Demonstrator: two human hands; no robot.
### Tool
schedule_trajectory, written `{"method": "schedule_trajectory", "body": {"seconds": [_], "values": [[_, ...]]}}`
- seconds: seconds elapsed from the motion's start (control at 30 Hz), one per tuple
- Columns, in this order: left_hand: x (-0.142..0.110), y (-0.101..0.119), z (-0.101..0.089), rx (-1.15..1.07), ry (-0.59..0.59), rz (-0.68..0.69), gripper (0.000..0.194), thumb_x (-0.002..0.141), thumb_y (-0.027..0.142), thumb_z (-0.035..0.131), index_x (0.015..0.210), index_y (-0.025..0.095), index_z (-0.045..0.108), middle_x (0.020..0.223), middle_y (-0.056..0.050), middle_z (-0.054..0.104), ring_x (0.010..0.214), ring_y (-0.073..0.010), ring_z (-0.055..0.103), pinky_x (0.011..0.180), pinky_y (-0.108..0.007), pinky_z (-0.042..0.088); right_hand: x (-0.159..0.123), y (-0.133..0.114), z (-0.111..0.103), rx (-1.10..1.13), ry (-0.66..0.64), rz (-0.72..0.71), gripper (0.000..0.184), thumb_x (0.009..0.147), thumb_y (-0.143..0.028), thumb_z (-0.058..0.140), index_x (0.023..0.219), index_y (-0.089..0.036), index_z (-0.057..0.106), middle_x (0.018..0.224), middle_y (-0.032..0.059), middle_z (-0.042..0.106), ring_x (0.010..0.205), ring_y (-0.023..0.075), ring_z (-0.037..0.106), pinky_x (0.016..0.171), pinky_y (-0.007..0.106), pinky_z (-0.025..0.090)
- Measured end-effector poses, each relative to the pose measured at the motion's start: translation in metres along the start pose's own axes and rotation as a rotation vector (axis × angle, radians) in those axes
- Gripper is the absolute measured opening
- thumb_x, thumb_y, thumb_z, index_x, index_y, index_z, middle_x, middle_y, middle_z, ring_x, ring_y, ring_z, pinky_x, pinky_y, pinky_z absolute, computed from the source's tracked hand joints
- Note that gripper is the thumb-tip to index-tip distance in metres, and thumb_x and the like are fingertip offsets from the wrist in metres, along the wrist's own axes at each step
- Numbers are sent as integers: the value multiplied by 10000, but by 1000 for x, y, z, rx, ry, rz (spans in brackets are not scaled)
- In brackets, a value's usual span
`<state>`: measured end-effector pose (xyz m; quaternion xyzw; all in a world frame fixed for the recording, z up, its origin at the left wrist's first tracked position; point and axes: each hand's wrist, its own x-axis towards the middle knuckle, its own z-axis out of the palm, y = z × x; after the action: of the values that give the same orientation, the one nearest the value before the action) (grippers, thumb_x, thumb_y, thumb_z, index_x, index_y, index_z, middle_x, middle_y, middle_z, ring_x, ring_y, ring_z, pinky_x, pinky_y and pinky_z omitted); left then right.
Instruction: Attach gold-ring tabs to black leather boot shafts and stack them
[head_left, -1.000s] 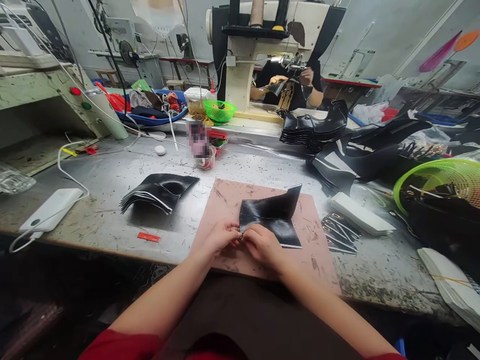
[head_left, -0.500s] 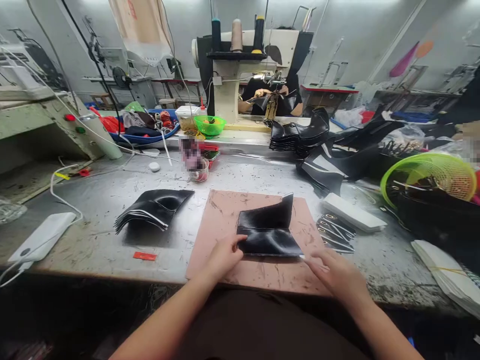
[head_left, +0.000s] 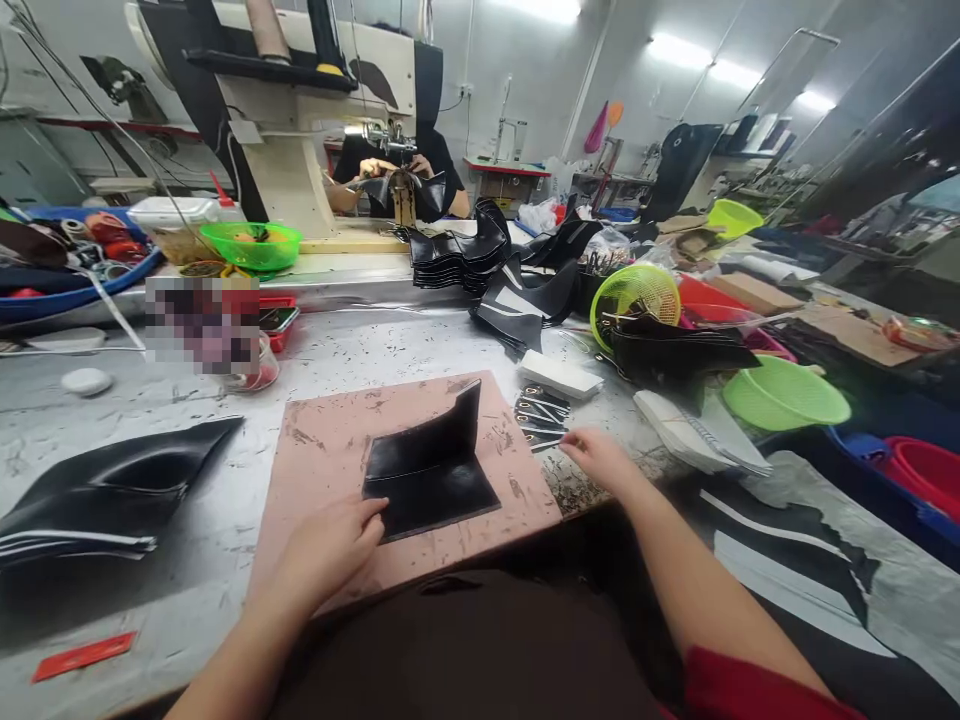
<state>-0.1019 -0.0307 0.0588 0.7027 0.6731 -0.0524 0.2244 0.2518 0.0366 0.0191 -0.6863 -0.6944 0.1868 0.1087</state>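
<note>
While loosely parted left fingers (head_left: 373,507) touch the black panel (head_left: 439,491), right fingers (head_left: 576,438) pinch a slim strip (head_left: 547,444).

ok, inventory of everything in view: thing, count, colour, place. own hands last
table: 1, grey, foreground
pink board: 1, pink, on table
folded piece: 1, black, on pink board
eyelet strips: several, black, right of pink board
white stack: 1, white, behind eyelet strips
bent stack: 1, black, table left
red strip: 1, red, near left
round object: 1, white, table left
sewing machine: 1, off-white, far side
green bowl: 1, green, left of sewing machine
co-worker: 1, dark top, behind sewing machine
low basket: 1, light green, right
pixelated item, background clutter: can't tell
left hand: 1, bare, on folded piece
right hand: 1, bare, at eyelet strips; grip unclear
</note>
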Motion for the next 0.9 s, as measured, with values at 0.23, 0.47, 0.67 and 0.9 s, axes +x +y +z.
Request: {"method": "schedule_trajectory", "body": {"seconds": [0.23, 0.47, 0.67, 0.9], "values": [[3, 12, 1, 103, 61, 5, 370, 832, 268, 295, 933, 215, 647, 1016, -57, 626, 891, -213, 596, 736, -305, 431, 34, 18, 31, -78, 257, -1, 122, 740, -203, 498, 804, -179, 599, 913, 89, 591, 894, 236, 535, 771, 344, 415], [0, 21, -7, 122, 121, 58, 304, 839, 275, 352, 810, 184, 640, 868, -66, 625, 805, -201, 596, 694, -288, 429, 25, 31, 40, -19, 318, -170, 203, 735, -251, 451, 832, -191, 620, 830, 76, 621, 798, 228, 569, 722, 348, 440], [-9, 32, -9, 82, 165, 72, 268, 848, 302, 382, 876, 196, 626, 889, -46, 622, 792, -190, 597, 682, -281, 441, 28, 34, 39, -41, 509, -241, 309, 767, -346, 378, 749, -214, 656, 731, 64, 640, 660, 216, 584, 573, 324, 438], [-22, 40, -9, -244, 258, 207, 199, 813, 269, 454, 853, 212, 640, 835, -19, 625, 771, -156, 577, 697, -262, 438, -12, -36, 9, 343, 722, -318, 215, 757, -379, 500, 749, -192, 606, 685, 46, 633, 604, 176, 591, 591, 296, 477]]}}
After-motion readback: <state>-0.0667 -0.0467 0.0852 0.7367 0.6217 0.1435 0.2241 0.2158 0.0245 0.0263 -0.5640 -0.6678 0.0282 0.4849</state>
